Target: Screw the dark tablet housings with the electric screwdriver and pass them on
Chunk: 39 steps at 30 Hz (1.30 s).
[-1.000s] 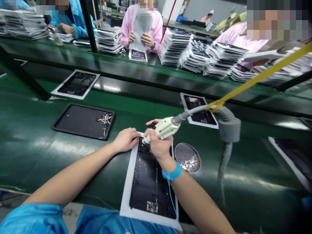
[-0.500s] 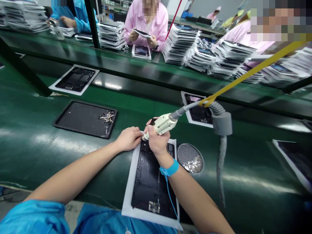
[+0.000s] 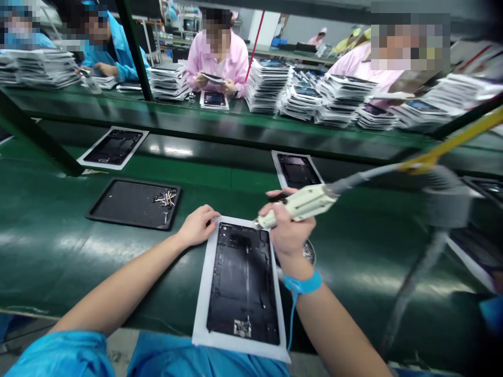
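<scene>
A tablet back panel [image 3: 240, 283] with a white frame and black inside lies face up in front of me on the green belt [image 3: 58, 246]. My left hand [image 3: 196, 225] rests on its top left corner, fingers curled against the frame. My right hand [image 3: 288, 230] is wrapped round a cream electric screwdriver [image 3: 301, 205], its tip just past the panel's top right corner. A grey hose [image 3: 365, 178] runs from the screwdriver to the right. A round metal screw dish [image 3: 309, 251] is mostly hidden behind my right wrist.
A black tray [image 3: 133, 203] with several loose screws lies to the left. Two more panels [image 3: 113, 147] [image 3: 295, 170] lie farther along the belt. Across the raised rail, people in pink and blue coats work among stacks of panels [image 3: 271, 84]. A yellow cord [image 3: 456, 139] hangs at right.
My right hand with the screwdriver has moved from the panel's top left to beyond its top right corner, covering the dish. My left hand stays at the top left corner.
</scene>
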Each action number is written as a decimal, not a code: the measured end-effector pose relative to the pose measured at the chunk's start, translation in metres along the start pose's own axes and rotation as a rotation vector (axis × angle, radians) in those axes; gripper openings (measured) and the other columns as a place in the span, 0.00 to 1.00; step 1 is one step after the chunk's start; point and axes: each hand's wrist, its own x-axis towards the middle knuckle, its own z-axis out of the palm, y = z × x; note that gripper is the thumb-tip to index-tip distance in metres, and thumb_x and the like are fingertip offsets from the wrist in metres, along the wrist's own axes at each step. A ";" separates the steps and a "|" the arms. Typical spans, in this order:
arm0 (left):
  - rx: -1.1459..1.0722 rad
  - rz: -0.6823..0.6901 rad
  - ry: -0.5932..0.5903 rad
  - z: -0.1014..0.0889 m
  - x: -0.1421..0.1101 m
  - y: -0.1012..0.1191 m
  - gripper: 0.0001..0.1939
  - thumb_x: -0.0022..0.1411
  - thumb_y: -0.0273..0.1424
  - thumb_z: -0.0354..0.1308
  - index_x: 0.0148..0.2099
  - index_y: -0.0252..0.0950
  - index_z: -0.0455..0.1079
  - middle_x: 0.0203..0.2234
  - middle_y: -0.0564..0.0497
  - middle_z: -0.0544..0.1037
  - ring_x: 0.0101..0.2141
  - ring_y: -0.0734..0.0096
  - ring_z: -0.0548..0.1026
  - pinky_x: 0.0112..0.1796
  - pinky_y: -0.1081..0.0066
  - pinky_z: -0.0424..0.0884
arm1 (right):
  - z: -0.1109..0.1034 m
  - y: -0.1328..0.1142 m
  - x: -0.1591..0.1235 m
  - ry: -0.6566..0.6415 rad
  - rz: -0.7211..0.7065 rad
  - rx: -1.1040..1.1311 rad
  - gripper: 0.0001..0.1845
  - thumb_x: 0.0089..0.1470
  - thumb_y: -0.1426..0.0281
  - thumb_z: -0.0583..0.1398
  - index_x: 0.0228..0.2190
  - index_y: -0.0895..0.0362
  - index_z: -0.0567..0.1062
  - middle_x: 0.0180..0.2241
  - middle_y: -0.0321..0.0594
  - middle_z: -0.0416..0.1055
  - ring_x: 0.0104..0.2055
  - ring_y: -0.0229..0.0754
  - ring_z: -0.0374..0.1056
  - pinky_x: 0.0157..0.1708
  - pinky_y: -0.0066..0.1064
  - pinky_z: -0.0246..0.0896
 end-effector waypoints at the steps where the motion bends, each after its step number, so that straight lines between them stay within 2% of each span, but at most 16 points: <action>1: 0.035 0.007 0.008 0.001 0.003 0.001 0.13 0.69 0.30 0.55 0.52 0.38 0.77 0.44 0.45 0.78 0.44 0.61 0.76 0.47 0.62 0.73 | -0.012 -0.006 0.004 0.045 -0.021 0.023 0.18 0.55 0.62 0.68 0.45 0.52 0.73 0.35 0.35 0.78 0.20 0.35 0.70 0.19 0.28 0.67; 4: 0.160 0.045 -0.060 0.006 0.022 0.012 0.14 0.69 0.37 0.59 0.53 0.38 0.77 0.46 0.43 0.78 0.46 0.56 0.75 0.49 0.58 0.72 | -0.043 -0.015 0.008 0.113 -0.012 0.055 0.20 0.51 0.60 0.71 0.43 0.53 0.74 0.31 0.33 0.76 0.18 0.33 0.68 0.17 0.26 0.63; 7: 0.244 0.064 -0.211 0.012 0.047 0.030 0.15 0.67 0.42 0.63 0.50 0.38 0.77 0.44 0.43 0.79 0.46 0.55 0.76 0.47 0.59 0.71 | -0.067 -0.011 0.005 0.145 0.078 -0.014 0.21 0.48 0.61 0.72 0.42 0.55 0.76 0.28 0.33 0.75 0.18 0.33 0.67 0.17 0.26 0.63; 11: 0.200 0.027 -0.419 0.016 0.070 0.040 0.10 0.68 0.38 0.61 0.38 0.38 0.76 0.34 0.49 0.79 0.37 0.62 0.77 0.38 0.66 0.70 | -0.085 -0.005 -0.005 0.161 0.113 -0.166 0.17 0.51 0.63 0.71 0.40 0.57 0.78 0.27 0.34 0.75 0.21 0.34 0.67 0.19 0.27 0.64; 13: 0.146 0.059 -0.447 0.014 0.077 0.034 0.10 0.69 0.36 0.59 0.35 0.38 0.75 0.33 0.50 0.78 0.35 0.64 0.76 0.37 0.68 0.69 | -0.090 -0.004 -0.009 0.165 0.095 -0.199 0.15 0.50 0.65 0.70 0.39 0.57 0.78 0.30 0.36 0.77 0.22 0.35 0.69 0.21 0.27 0.67; 16: 0.120 0.069 -0.377 0.008 0.094 0.016 0.11 0.69 0.35 0.59 0.34 0.38 0.74 0.33 0.50 0.77 0.34 0.66 0.76 0.37 0.68 0.69 | -0.094 -0.006 -0.015 0.150 0.068 -0.210 0.14 0.50 0.68 0.70 0.39 0.56 0.77 0.33 0.37 0.78 0.24 0.36 0.72 0.25 0.29 0.71; 19: 0.151 0.000 -0.220 0.007 0.116 0.002 0.10 0.68 0.35 0.58 0.34 0.38 0.74 0.34 0.48 0.76 0.35 0.64 0.75 0.39 0.66 0.70 | -0.098 -0.007 -0.019 0.141 0.041 -0.211 0.14 0.51 0.69 0.69 0.40 0.56 0.76 0.33 0.37 0.79 0.23 0.35 0.72 0.24 0.29 0.70; 22: 0.154 -0.053 -0.100 0.015 0.131 -0.006 0.10 0.68 0.36 0.57 0.37 0.38 0.76 0.35 0.47 0.77 0.38 0.61 0.76 0.43 0.64 0.71 | -0.102 -0.006 -0.021 0.145 -0.010 -0.250 0.12 0.53 0.70 0.68 0.40 0.56 0.77 0.33 0.37 0.79 0.22 0.35 0.71 0.24 0.29 0.71; 25: 0.151 -0.087 -0.032 0.024 0.133 -0.009 0.11 0.69 0.36 0.56 0.38 0.39 0.77 0.36 0.46 0.79 0.41 0.59 0.76 0.46 0.61 0.71 | -0.104 -0.004 -0.022 0.137 -0.031 -0.281 0.11 0.54 0.69 0.68 0.40 0.56 0.77 0.33 0.37 0.79 0.22 0.35 0.72 0.26 0.31 0.72; 30: 0.130 -0.064 -0.005 0.027 0.128 -0.011 0.12 0.70 0.37 0.54 0.40 0.39 0.78 0.37 0.46 0.80 0.42 0.58 0.75 0.48 0.60 0.71 | -0.103 -0.005 -0.021 0.135 -0.034 -0.269 0.12 0.53 0.70 0.68 0.40 0.55 0.76 0.34 0.36 0.78 0.22 0.35 0.71 0.23 0.30 0.71; 39: 0.117 -0.077 -0.009 0.025 0.128 -0.008 0.14 0.69 0.36 0.53 0.41 0.38 0.79 0.37 0.45 0.79 0.42 0.58 0.76 0.48 0.60 0.72 | -0.102 -0.007 -0.023 0.128 -0.027 -0.304 0.11 0.54 0.70 0.68 0.39 0.56 0.76 0.33 0.36 0.77 0.22 0.36 0.71 0.25 0.31 0.72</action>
